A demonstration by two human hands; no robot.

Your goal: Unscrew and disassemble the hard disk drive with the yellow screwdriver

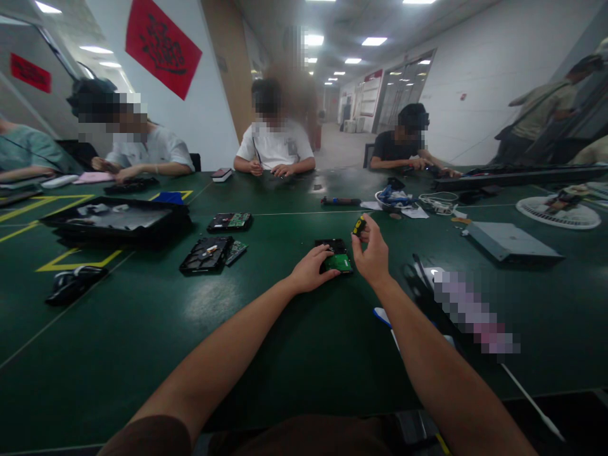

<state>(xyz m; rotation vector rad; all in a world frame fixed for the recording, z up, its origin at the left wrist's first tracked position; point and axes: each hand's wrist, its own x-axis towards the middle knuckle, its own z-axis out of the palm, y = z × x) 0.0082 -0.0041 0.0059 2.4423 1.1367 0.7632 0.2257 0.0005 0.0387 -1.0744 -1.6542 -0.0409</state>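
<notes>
Item 1. My left hand point(311, 269): fingers curled over the near-left edge of a black hard drive with a green circuit board facing up point(338, 261), closed lightly on it and pressing it flat to the dark green tabletop point(285, 354).

Item 2. My right hand point(373, 256): fingertips pinched shut on a small black-and-yellow screwdriver-like tool point(360, 225), held up above the hard drive and just behind it. The tip is hidden by my fingers, so I cannot tell how it points.

Item 3. Step in hand, as I judge it: the hard drive is steadied under the left grip and the tool is lifted clear of the board, touching nothing.

Item 4. What a next move calls for: the tool's tip lined up squarely before it meets the board, and firm left pressure so the hard drive does not slide.

Item 5. Well to the left of the left grip: two opened black drive casings point(207, 254), and beyond them a shallow black plastic tray point(114, 218).

Item 6. To the right of the right grip: a flat grey metal box point(510, 242); just beside that wrist, dark hand tools point(413, 272), too blurred to name.

Item 7. Beyond both grips, across the table: other seated people at their own work.
</notes>
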